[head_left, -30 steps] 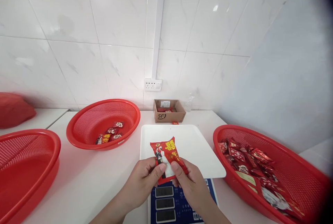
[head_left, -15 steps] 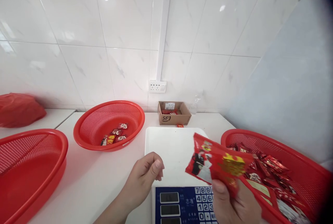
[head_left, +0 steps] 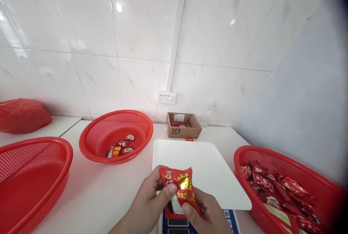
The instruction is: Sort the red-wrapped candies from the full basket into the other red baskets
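Both my hands pinch one red and gold sweet packet just above the near edge of the white scale platform. My left hand grips its left side with thumb on top. My right hand grips its lower right corner. The scale's blue keypad panel is mostly hidden beneath my hands.
A red basket with several red packets sits at the right. A red mesh basket at back left holds a few packets. Another red basket is at the far left. A small cardboard box stands by the wall. A red bag lies at back left.
My right hand swung the packet out toward the right basket while my left hand let go, then brought it back to the middle, where both hands grip it again. The view tilted up slightly.
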A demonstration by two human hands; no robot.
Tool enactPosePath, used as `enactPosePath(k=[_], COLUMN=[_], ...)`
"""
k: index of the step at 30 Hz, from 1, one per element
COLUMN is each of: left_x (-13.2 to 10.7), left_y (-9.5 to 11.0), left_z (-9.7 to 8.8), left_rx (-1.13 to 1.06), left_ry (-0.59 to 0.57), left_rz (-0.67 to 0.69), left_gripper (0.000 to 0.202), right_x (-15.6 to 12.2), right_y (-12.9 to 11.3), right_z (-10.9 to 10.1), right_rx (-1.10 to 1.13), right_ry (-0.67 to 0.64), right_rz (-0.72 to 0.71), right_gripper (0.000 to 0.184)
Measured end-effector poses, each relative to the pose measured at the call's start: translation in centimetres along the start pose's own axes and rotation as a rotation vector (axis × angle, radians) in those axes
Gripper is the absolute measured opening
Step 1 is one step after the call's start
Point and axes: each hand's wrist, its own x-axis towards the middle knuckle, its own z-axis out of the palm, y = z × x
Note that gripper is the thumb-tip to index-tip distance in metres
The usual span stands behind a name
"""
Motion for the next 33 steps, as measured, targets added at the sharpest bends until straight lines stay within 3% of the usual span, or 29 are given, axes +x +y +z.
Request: enactPosePath(k=[6,14,23,33], left_x=[0.1,0.1,0.1,0.3], left_y=[-0.3,-0.7,-0.4,0.1], left_z=[0.2,0.4,0.3,0.7], left_rx=[0.063,-0.037,0.089,0.064], left_ry=[-0.012,0.043,-0.105,-0.193], left_rz=[-0.035,-0.058,0.044,-0.027], left_gripper=[0.027,0.028,0.038,0.032], right_x=[0.0,-0.1,-0.4,-0.4], right_y=[-0.3,-0.5,-0.7,-0.4], right_z=[0.0,0.3,0.1,0.2], right_rx=[0.054,0.060,0.141,0.005], right_ry=[-0.011,-0.030,0.071,0.149], right_rz=[-0.001,0.057,0.029,-0.042], right_gripper=[0.048,0.048,0.039,0.042])
